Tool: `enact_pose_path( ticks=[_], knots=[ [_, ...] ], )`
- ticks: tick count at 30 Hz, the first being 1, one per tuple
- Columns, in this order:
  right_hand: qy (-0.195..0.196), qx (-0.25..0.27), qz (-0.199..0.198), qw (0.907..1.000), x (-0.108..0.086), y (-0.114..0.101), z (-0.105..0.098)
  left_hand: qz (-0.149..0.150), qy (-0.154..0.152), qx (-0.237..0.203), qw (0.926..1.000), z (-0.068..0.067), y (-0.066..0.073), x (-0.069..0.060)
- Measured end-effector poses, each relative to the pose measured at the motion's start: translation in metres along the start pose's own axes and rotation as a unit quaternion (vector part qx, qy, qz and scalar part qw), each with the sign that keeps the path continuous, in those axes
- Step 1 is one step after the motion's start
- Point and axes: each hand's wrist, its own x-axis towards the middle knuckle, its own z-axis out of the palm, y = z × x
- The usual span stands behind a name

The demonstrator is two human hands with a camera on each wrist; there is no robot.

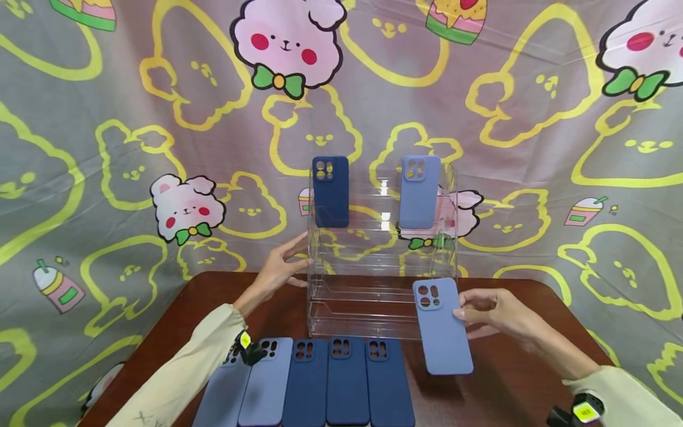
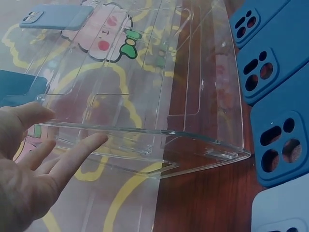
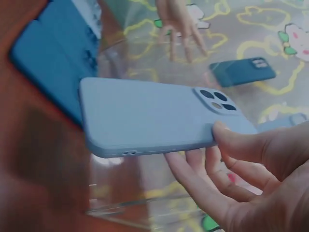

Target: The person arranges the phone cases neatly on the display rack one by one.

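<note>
A light blue phone case (image 1: pixel 444 332) is pinched by its side edge between the thumb and fingers of my right hand (image 1: pixel 498 311), raised above the table in front of the rack. In the right wrist view the same phone case (image 3: pixel 145 116) shows its camera cutouts near the thumb. My left hand (image 1: pixel 278 265) is at the left side of the clear acrylic rack (image 1: pixel 368 293), its fingers spread; in the left wrist view the fingertips (image 2: pixel 99 137) lie at the rack's side panel. On the rack's upper tier stand a dark blue phone case (image 1: pixel 332 198) and a light blue phone case (image 1: pixel 419 198).
Along the table's front lies a row of phone cases: dark blue ones, such as the rightmost case (image 1: pixel 391 385), and light blue ones, such as the light blue case (image 1: pixel 265 385); the left sleeve partly covers the row's left end. A patterned cloth (image 1: pixel 373 112) hangs behind the brown table (image 1: pixel 512 379).
</note>
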Motion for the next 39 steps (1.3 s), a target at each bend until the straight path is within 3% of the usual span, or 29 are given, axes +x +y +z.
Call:
enact_pose_path(
  ticks=[8, 13, 20, 25, 32, 39],
  knots=[
    [0.090, -0.030, -0.064, 0.9934, 0.024, -0.048, -0.004, 0.009, -0.005, 0.005, 0.9999, 0.000, 0.000, 0.001],
    [0.121, -0.021, -0.093, 0.9882, 0.042, -0.069, -0.004, 0.017, -0.015, 0.007, 0.9997, 0.001, 0.000, 0.000],
    [0.126, 0.003, -0.130, 0.9834, 0.069, -0.095, 0.003, 0.025, -0.015, 0.004, 0.9996, 0.002, 0.000, 0.000],
    [0.137, 0.016, -0.136, 0.9811, 0.084, -0.109, 0.009, 0.025, -0.012, 0.012, 0.9995, 0.003, 0.003, -0.003],
    [0.172, -0.022, -0.153, 0.9730, 0.107, -0.116, 0.016, 0.020, -0.020, 0.001, 0.9996, 0.004, -0.003, -0.001],
    [0.161, 0.053, -0.206, 0.9638, 0.133, -0.121, 0.033, 0.023, -0.019, 0.012, 0.9995, 0.001, -0.001, 0.000]
  ],
)
